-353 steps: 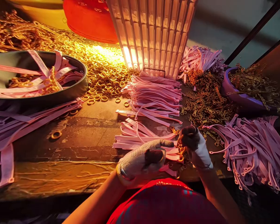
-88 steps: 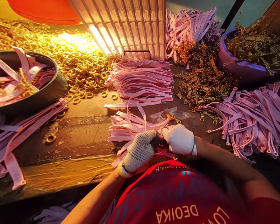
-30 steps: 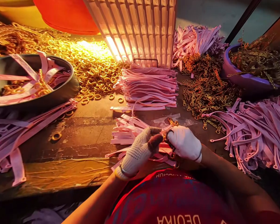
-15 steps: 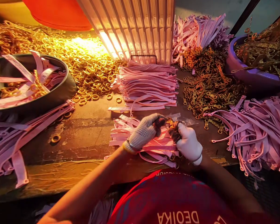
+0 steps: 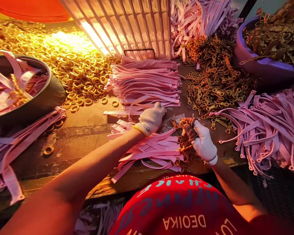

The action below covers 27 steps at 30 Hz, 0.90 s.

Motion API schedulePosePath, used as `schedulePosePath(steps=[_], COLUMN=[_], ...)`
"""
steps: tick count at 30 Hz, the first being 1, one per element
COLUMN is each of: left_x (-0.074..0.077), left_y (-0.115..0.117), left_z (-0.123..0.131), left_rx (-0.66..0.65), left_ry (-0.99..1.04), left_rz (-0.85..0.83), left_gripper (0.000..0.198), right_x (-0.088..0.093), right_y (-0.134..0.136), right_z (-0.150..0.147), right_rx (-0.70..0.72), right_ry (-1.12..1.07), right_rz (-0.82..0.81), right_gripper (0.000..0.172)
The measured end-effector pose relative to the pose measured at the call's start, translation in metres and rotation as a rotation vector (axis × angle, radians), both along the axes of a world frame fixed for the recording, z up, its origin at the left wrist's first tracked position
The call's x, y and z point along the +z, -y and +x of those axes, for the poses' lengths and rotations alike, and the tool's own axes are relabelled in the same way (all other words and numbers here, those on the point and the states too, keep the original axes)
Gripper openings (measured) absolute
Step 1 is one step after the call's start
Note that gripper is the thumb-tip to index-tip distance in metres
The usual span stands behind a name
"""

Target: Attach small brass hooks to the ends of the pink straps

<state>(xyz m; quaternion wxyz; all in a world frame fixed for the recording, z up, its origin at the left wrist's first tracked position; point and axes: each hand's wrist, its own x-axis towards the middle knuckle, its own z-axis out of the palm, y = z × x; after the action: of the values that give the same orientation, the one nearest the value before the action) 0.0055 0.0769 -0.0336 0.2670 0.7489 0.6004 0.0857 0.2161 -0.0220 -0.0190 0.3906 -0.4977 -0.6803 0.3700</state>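
Fingers of your left hand [image 5: 150, 119], can't tell their grip, sit nearer the pink strap stack [image 5: 147, 85], eleven o'clock, running nine-to-three; your right hand [image 5: 202, 139] pinches a gold link [image 5: 183, 122].

Strap stack [image 5: 147, 85] mid-table [image 5: 79, 130], panel [image 5: 134, 29] directly behind, front straps [image 5: 156, 143] before it. Left hand [image 5: 150, 117] between stack and front straps; right hand [image 5: 201, 138] at front straps' right end. Ring pile [image 5: 84, 78] left of stack, tub [image 5: 50, 93] left of that, left straps [image 5: 26, 137] before tub. Link pile [image 5: 215, 81] right of stack, bowl [image 5: 262, 64] right of links, right straps [image 5: 267, 130] before bowl.
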Motion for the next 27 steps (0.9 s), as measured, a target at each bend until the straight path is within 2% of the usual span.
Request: schedulePosePath(steps=[4,8,11,15,18,22,27], left_x=[-0.001,-0.009,0.0,0.031,0.051,0.058,0.053], left_y=[0.005,0.014,0.032,0.07,0.094,0.111,0.117], left_z=[-0.014,-0.02,-0.024,-0.027,-0.023,-0.016,-0.016], left_rx=[-0.148,-0.105,0.016,0.179,0.287,0.271,0.273], left_ry=[-0.091,-0.014,0.315,0.776,0.998,0.982,0.995], left_rz=[0.107,0.1,-0.037,-0.393,-0.503,-0.451,-0.312], left_gripper=[0.02,0.013,0.013,0.028,0.035,0.039,0.041], right_x=[0.004,0.004,0.006,0.017,0.026,0.029,0.028], right_y=[0.003,0.008,0.011,0.013,0.015,0.018,0.022], right_z=[-0.002,-0.007,-0.012,-0.022,-0.034,-0.047,-0.049], right_rx=[0.013,0.08,0.131,0.175,0.176,0.167,0.11], right_ry=[0.07,0.138,0.234,0.486,0.708,0.93,0.979], right_rz=[-0.008,0.069,0.163,0.165,0.189,0.275,0.375], right_gripper=[0.034,0.036,0.04,0.033,0.022,0.015,0.012])
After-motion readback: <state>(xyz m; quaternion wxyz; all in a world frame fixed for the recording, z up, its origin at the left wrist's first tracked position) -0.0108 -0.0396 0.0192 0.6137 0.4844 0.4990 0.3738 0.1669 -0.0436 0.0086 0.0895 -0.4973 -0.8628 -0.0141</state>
